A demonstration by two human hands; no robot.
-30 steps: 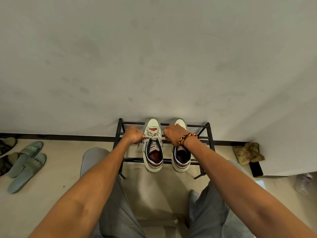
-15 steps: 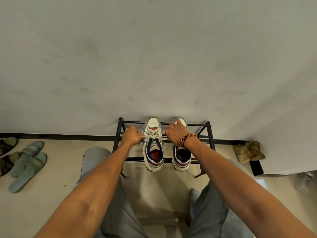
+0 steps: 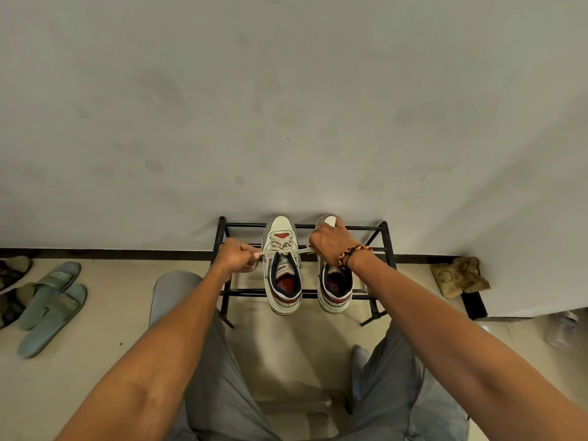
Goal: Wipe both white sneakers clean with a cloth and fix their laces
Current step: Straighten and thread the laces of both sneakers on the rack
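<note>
A low black metal shoe rack (image 3: 375, 229) stands on the pale tiled floor (image 3: 105, 332) against the wall, and two white sneakers sit side by side on its top bars with toes toward the wall: the left sneaker (image 3: 281, 300) and the right sneaker (image 3: 334, 302), close but apart, their heels overhanging the front bar. On the floor well to the left of the rack lies a pair of grey-green slides (image 3: 51, 305), with darker sandals (image 3: 12, 272) at the frame edge beside them. To the right, by the wall corner, a crumpled tan cloth (image 3: 458, 276) lies on the floor.
</note>
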